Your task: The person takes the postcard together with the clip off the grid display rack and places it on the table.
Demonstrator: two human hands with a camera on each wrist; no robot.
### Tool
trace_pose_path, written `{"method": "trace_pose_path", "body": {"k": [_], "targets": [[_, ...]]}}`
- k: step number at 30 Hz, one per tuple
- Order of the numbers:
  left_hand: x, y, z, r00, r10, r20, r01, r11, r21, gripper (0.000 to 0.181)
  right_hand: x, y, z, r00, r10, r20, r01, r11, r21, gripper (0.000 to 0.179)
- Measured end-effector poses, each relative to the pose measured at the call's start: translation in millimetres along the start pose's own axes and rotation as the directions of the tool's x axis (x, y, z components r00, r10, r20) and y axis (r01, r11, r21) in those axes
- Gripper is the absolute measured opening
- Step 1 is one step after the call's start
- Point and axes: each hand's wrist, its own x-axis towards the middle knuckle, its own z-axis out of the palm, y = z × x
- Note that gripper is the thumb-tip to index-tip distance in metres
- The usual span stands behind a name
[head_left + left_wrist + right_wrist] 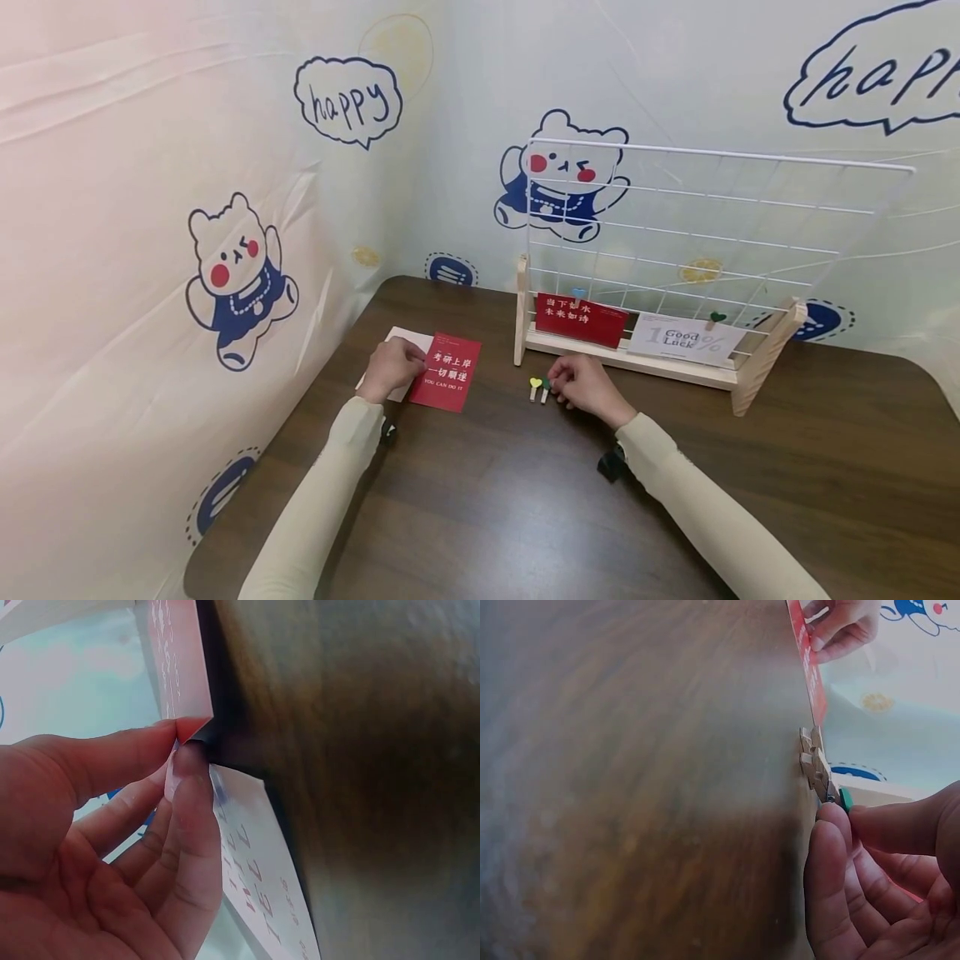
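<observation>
Between the thumb and index finger of my left hand [390, 368] is the edge of a red card [450, 392] with white lettering. The left wrist view shows that edge slightly lifted. A white card [403, 337] with red print lies partly beneath it. My right hand [588, 390] pinches the green heart end of a small wooden clip [845, 799]. Close beside that clip lies another one with a yellow heart [535, 384]. Both clips are on the table, left of my right fingers.
Behind my right hand stands a white wire rack [637, 218] on a wooden base [630, 360]. A blue clip [578, 293] holds a red card [600, 329] on it. A dark green clip [717, 317] holds a white "Good Luck" card [652, 337]. A printed curtain [135, 250] borders the brown table [465, 517].
</observation>
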Motion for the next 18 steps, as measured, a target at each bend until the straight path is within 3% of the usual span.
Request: {"method": "trace_pose_path", "body": {"k": [12, 18], "targets": [[-2.1, 0.8, 1.0, 1.0, -0.011, -0.014, 0.011, 1.0, 0.017, 0.029, 1.3, 1.4, -0.2, 0.999, 0.044, 0.02, -0.043, 0.999, -0.028, 0.006], [-1.3, -0.6, 2.1, 1.0, 0.013, -0.026, -0.013, 0.999, 0.034, 0.028, 1.6, 1.1, 0.0, 0.999, 0.034, 0.024, -0.033, 0.999, -0.034, 0.006]]}}
